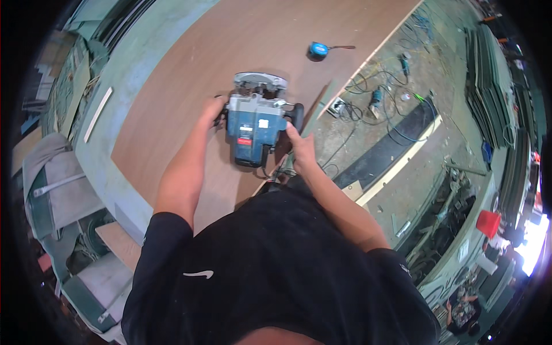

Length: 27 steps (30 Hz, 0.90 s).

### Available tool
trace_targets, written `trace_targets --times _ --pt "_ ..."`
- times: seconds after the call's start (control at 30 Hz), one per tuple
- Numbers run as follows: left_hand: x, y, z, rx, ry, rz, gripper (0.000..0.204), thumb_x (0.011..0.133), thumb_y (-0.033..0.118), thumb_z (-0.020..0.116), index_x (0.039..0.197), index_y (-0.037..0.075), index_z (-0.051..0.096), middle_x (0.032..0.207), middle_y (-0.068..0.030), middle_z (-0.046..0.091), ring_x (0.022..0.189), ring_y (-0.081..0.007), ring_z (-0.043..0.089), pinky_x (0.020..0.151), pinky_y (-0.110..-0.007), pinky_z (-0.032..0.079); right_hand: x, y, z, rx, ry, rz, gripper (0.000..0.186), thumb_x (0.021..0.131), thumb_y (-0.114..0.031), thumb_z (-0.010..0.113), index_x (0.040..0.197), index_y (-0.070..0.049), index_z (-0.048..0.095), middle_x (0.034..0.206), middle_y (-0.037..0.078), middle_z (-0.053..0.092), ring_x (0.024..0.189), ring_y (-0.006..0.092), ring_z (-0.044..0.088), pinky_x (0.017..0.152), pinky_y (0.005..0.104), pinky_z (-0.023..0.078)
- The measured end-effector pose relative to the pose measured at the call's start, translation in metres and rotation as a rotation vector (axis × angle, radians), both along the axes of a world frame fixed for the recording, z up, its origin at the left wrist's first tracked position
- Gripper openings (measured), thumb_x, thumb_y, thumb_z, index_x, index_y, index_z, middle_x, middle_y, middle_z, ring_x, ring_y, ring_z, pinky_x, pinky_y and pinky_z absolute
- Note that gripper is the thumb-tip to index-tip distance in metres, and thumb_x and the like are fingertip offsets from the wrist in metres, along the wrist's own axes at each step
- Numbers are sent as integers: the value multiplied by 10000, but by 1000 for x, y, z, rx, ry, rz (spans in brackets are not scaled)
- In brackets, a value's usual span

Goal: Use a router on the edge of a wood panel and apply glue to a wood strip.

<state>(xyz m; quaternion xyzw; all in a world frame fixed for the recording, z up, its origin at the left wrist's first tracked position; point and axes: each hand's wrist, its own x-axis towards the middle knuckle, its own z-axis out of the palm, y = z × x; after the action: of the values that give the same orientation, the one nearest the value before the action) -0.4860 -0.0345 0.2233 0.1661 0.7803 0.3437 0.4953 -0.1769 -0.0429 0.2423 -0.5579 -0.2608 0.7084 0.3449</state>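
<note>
A blue and grey plunge router [250, 129] sits on its side or tilted over a large brown wooden panel [172, 86], its round metal base toward the far side. My left hand [214, 109] is closed round the black knob on its left. Close by the black knob [296, 117] on the other side, my right hand [301, 148] grips the router, thumb against the body and most fingers hidden. A dark cord runs from the router toward my waist. Farther off on the panel lies a blue tape measure [318, 50] with a wrist strap.
Along the panel's right edge lies a narrow strip [318, 108]. Corded power tools [376, 99] and tangled cables lie on the floor beyond, near a long dark board [391, 141]. A pale green sheet [123, 109] underlies the panel. Chairs [66, 178] stand at left; another person [463, 310] is at lower right.
</note>
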Motion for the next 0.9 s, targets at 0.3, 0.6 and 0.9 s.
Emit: trace_targets --times 0.3,0.6,0.9 --pt "2 3 3 -39 49 24 263 930 257 630 836 12 629 632 -90 600 444 -173 536 373 -348 433 7 10 5 -120 153 49 849 767 -300 936 1378 -16 419 1292 146 574 1177 278 587 1014 472 513" --pt "-5 4 -9 -14 -29 -15 298 917 295 625 787 27 632 609 -93 580 426 -201 522 361 -382 397 11 12 1 -16 15 5 935 808 -227 909 1504 30 339 1398 174 564 1253 279 573 1110 468 432" --pt "-11 4 -15 -30 6 -8 274 899 279 641 800 24 641 624 -95 590 447 -213 542 384 -392 444 8 14 1 391 -202 33 747 771 -204 900 1361 12 496 1162 125 657 1040 207 635 938 354 524"
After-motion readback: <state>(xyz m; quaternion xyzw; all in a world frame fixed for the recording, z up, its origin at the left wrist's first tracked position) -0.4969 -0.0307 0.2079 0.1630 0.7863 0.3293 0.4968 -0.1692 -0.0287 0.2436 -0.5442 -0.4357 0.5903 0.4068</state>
